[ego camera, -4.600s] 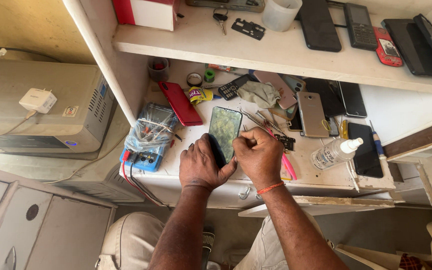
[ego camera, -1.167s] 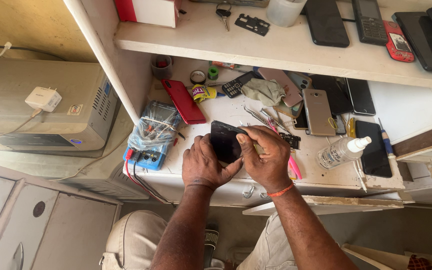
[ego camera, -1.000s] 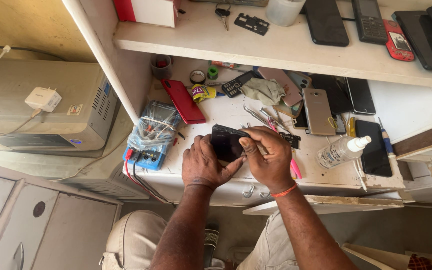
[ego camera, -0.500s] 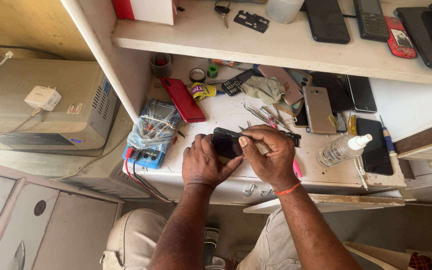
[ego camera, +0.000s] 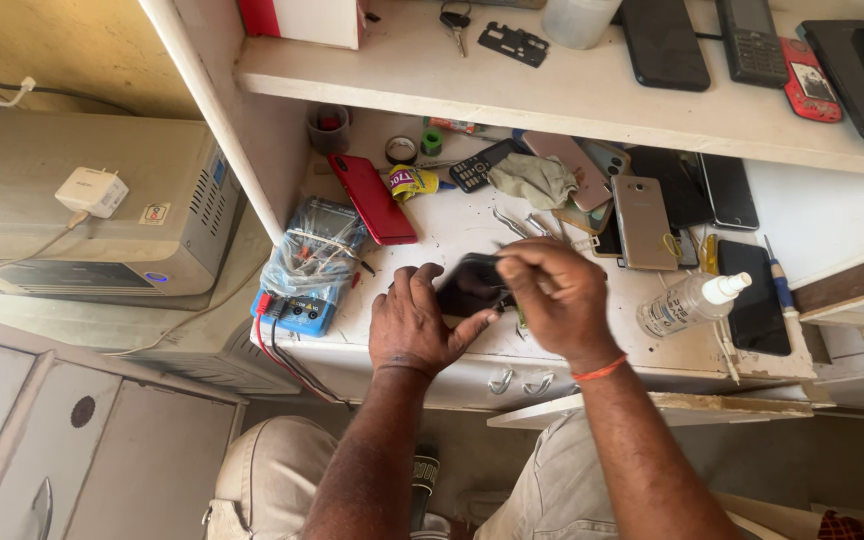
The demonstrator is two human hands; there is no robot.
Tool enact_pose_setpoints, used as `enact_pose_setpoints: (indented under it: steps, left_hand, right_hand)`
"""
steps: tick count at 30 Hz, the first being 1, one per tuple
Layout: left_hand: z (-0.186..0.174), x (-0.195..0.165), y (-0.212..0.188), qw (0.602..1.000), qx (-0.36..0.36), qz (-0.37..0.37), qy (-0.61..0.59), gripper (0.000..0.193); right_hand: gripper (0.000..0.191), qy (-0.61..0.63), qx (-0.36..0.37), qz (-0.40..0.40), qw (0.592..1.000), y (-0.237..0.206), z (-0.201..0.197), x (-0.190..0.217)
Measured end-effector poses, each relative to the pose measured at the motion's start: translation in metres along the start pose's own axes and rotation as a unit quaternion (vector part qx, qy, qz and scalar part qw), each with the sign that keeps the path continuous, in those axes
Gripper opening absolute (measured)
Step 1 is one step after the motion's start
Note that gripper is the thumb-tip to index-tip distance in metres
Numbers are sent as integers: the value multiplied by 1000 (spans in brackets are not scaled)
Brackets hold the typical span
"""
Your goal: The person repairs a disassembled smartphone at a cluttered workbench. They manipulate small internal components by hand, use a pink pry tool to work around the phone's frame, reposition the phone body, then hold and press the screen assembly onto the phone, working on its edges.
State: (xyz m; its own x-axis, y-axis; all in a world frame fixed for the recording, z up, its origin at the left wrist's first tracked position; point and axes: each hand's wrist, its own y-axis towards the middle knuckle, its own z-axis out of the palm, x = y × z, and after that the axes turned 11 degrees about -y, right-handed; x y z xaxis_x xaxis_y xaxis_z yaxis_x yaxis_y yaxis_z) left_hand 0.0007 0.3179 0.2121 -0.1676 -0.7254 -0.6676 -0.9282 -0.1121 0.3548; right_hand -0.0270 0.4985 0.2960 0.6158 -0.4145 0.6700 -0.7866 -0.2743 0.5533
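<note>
Bench view from above, ordered from largest item to smallest. At centre and right of the frame lies the white, stained wooden workbench (ego camera: 432, 235); above it, along the top of the frame, runs a white shelf (ego camera: 402, 70) bearing dark handsets. At left centre stands a beige metal box with side vents (ego camera: 72, 200). At the bench's left edge sits a blue multimeter wrapped in clear plastic (ego camera: 304, 270), with a flat red phone (ego camera: 372, 198) just beside it, toward the upper right. To the right of centre lie a gold-backed phone (ego camera: 642, 222) and a clear spray bottle with a white nozzle (ego camera: 687, 303).

The work in hand, at centre frame, concerns a small black slab-shaped phone (ego camera: 470, 285), held just above the bench surface. The left hand (ego camera: 414, 325) is wrapped along its left and lower edge, thumb and fingers closed on it. The right hand (ego camera: 552, 295), with an orange band at the wrist, is pinched shut at the phone's upper right edge; whether a fine tool lies between its fingertips cannot be told.

Judged step: the phone is being steadied while its edge or face is worked, probably an opening or a fitting. The next move would call for a firm left-hand brace and small, controlled pressure from the right fingertips.

The phone appears dark, glossy and mostly hidden by both hands.
</note>
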Motion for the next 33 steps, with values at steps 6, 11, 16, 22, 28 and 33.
enact_pose_setpoints:
  steps: [6,11,16,22,28,33]
  left_hand:
    - [2,-1,0,1000,17,15,-2,68]
    - [4,1,0,999,14,35,24,60]
    - [6,6,-1,998,19,52,7,68]
    - [7,12,-2,998,39,45,22,80]
    - [7,12,-2,998,16,59,-5,86]
    - [7,12,-2,998,14,62,-7,88]
  right_hand:
    - [24,161,-71,155,972,-21,-17,-57]
    - [15,402,-162,188,881,-21,-16,-76]
    - [10,507,-184,262,800,-10,-13,-76]
    - [19,459,-192,405,767,-3,-5,-73]
    - [26,431,-197,483,737,-3,-3,-74]
    - [27,420,-195,508,726,-8,-1,-84]
